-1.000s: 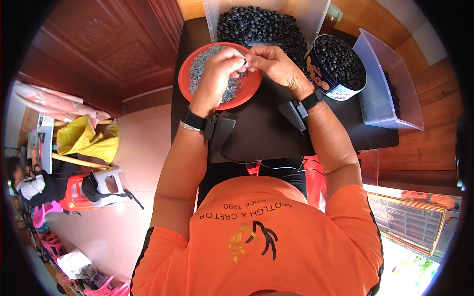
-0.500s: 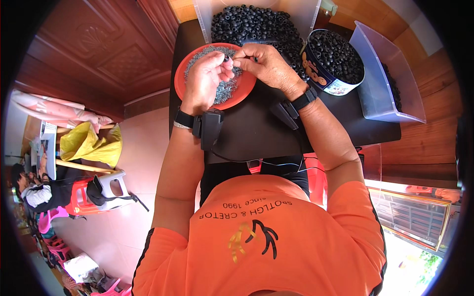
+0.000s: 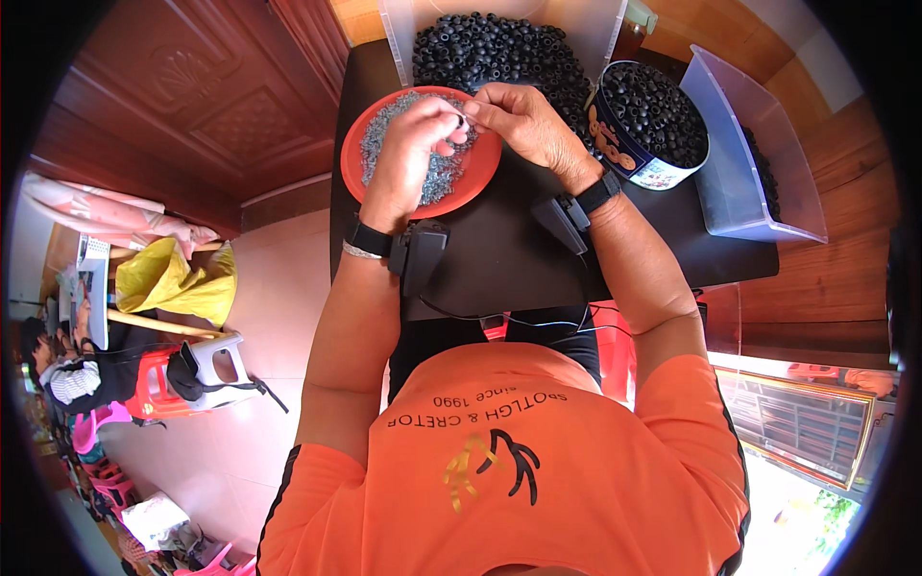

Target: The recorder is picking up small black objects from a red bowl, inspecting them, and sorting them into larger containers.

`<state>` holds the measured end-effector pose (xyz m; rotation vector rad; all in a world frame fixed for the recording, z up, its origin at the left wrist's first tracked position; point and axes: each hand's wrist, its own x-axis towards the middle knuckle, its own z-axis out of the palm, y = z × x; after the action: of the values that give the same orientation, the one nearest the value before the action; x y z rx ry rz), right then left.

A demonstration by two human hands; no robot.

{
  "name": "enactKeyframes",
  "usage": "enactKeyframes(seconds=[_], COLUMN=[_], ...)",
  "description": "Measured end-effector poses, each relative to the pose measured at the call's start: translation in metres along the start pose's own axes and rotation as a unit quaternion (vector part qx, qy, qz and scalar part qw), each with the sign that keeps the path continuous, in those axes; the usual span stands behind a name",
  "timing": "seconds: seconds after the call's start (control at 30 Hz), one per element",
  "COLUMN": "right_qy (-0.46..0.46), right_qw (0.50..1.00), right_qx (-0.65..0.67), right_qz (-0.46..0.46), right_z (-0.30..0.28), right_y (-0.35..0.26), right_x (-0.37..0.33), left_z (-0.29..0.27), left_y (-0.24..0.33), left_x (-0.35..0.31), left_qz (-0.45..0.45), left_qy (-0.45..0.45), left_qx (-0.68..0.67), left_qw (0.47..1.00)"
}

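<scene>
My left hand (image 3: pixel 411 154) is above a red plate (image 3: pixel 355 158), closed in a pinch on a small black ring-shaped part (image 3: pixel 460 122). Close beside it, my right hand (image 3: pixel 526 123) pinches thumb and forefinger together against that part. Whatever sits between the right fingertips is too small to make out. Many small silvery metal pieces (image 3: pixel 437 182) lie in the plate under my hands. Beyond them, a translucent tub (image 3: pixel 396 43) is heaped with black ring-shaped parts (image 3: pixel 490 48) like those in the round tin (image 3: pixel 658 110) at the right.
At the table's (image 3: pixel 499 259) right stands a slanted clear plastic bin (image 3: pixel 730 182) with more black parts. A jar (image 3: pixel 634 27) is behind the tin. Cables (image 3: pixel 523 317) run along the near edge. Another person (image 3: pixel 72 370) sits at the far left, near a yellow bag (image 3: pixel 178 283).
My left hand has turned so its palm faces more toward the plate, fingers curling over the black part. My right hand has drawn its curled fingers together at the part.
</scene>
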<state>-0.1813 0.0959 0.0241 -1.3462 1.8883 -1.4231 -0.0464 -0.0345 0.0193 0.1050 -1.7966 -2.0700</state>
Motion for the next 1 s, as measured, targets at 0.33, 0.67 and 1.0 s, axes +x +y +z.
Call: enactKeyframes(seconds=[0.33, 0.67, 1.0], right_qy=[-0.038, 0.000, -0.001], right_qw=[0.994, 0.998, 0.998], right_qx=[0.096, 0.055, 0.006], right_qz=[0.039, -0.031, -0.060], right_z=[0.001, -0.003, -0.001], right_y=[0.002, -0.007, -0.007], right_x=[-0.001, -0.004, -0.006], left_z=[0.004, -0.006, -0.002], left_y=[-0.001, -0.003, 0.002], left_x=[-0.002, -0.001, -0.002], left_qz=[-0.011, -0.046, -0.066], left_qy=[-0.033, -0.021, -0.002], left_qx=[0.040, -0.146, -0.112], left_qw=[0.999, 0.988, 0.992])
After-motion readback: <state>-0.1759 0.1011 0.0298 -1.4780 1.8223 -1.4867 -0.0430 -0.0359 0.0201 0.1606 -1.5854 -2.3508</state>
